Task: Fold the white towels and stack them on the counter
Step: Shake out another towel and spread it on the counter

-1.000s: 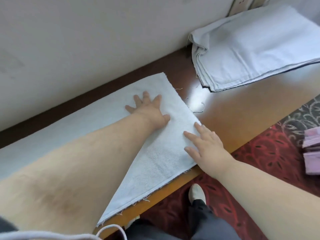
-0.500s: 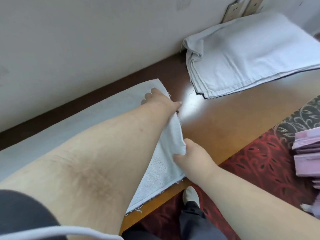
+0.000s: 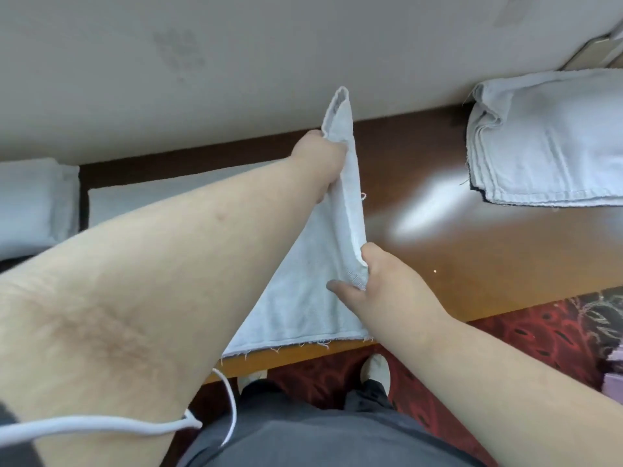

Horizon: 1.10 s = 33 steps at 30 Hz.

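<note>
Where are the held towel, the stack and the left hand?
towel (image 3: 303,298), head view, flat part on counter.
stack (image 3: 546,146), head view, top towel's middle.
left hand (image 3: 320,156), head view, back of hand.

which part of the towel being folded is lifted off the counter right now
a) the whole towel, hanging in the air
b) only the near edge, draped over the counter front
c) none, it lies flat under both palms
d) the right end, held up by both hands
d: the left hand and right hand pinch the raised right end of the towel, while the rest lies on the counter.

Soft, even daylight; a white glare streak on the glossy brown wooden counter (image 3: 472,257); wide-angle bending and slight blur at the edges.
</note>
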Tool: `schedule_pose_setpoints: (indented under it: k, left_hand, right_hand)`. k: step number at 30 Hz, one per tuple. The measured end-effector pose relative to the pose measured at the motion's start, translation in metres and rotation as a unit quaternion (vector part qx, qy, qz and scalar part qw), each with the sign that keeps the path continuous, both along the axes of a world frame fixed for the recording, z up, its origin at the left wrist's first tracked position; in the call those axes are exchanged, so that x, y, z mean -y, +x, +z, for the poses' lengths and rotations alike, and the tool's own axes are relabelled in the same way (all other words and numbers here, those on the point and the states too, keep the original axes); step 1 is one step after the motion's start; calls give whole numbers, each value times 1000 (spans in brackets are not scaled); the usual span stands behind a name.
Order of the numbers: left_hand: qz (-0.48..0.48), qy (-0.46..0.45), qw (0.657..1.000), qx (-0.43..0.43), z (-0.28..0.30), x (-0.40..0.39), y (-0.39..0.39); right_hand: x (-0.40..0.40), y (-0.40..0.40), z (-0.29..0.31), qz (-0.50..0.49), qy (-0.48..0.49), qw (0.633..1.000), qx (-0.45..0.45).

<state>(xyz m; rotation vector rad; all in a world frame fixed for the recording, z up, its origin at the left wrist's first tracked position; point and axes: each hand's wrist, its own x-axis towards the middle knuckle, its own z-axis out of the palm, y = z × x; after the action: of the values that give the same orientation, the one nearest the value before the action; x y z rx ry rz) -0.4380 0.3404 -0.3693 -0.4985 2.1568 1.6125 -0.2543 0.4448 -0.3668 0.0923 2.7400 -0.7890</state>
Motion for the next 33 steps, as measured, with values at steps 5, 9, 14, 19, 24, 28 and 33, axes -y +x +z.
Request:
schedule_pose_setpoints:
  k: [5, 9, 14, 19, 24, 28, 33]
  left_hand:
    - [86, 93, 992, 24, 20, 73, 18]
    - [141, 126, 982, 8, 26, 141, 40]
    - [204, 116, 972, -1, 22, 241, 63]
    - [202, 35, 978, 26, -1, 316, 75]
    - [120, -114, 983, 75, -36, 359, 71]
    - [97, -209, 971, 70, -59, 370, 66]
    - [90, -245, 964, 54, -76, 375, 63]
  right_hand:
    - [54, 7, 22, 72, -57, 996, -10]
    - [103, 12, 32, 131, -104, 986, 15]
    - [176, 18, 30, 170, -167, 966, 96]
    - [245, 16, 10, 164, -194, 954, 161]
    - [295, 15, -19, 176, -149, 956, 179]
    - [319, 20, -44, 211, -127, 949, 199]
    - [323, 12, -56, 277, -108, 905, 305]
